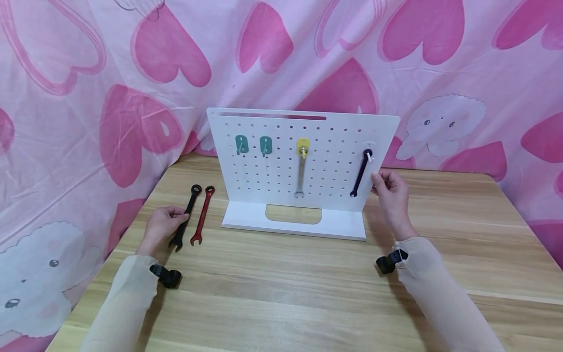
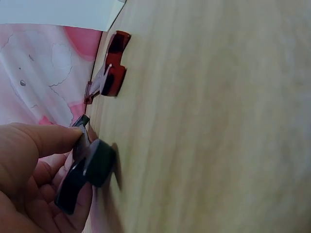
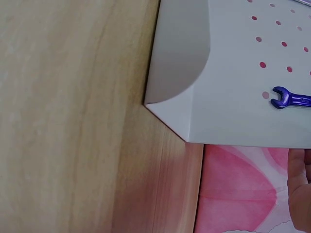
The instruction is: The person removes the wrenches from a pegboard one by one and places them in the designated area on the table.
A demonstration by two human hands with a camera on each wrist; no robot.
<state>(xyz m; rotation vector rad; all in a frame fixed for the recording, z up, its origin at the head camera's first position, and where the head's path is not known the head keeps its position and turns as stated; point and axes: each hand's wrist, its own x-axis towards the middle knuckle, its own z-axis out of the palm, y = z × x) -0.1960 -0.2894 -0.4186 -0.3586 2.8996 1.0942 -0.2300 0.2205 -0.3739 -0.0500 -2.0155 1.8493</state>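
My left hand [image 1: 162,226] pinches a black combination wrench [image 1: 192,201] between thumb and fingers near the table's left side. In the left wrist view, the open end of this black wrench [image 2: 99,162] points towards the camera, close over the wood. Beside it lies a red combination wrench [image 1: 203,215]. My right hand [image 1: 393,198] holds the right edge of a white pegboard [image 1: 286,199], thumb at the front and fingers partly hidden behind. On the board, a dark purple wrench [image 1: 360,174] hangs from a white hook [image 1: 369,145], and a silver wrench [image 1: 301,173] from a yellow hook [image 1: 303,143].
Two green hooks [image 1: 241,143] on the board's left half carry nothing. The board's white base [image 1: 246,215] stands on the wooden table [image 1: 281,288]. A pink curtain with hearts [image 1: 171,44] hangs behind and along the left side.
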